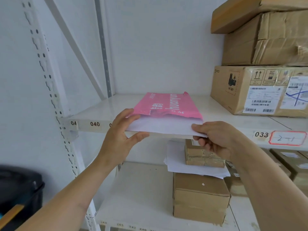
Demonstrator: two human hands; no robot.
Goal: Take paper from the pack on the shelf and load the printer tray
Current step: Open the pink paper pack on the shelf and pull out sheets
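A pink paper pack [168,104] lies on the white shelf [103,112], its torn end facing me. A stack of white paper [163,126] sticks out of that end, past the shelf's front edge. My left hand [121,135] grips the stack's left corner, thumb underneath and fingers on top by the wrapper. My right hand [215,139] pinches the stack's right corner. The printer tray is not in view.
Cardboard boxes [260,90] are stacked at the right of the same shelf. The shelf below holds more cardboard boxes [200,197] and loose white sheets [176,160]. A perforated upright post [50,90] stands at left. A dark object [18,189] sits at the lower left.
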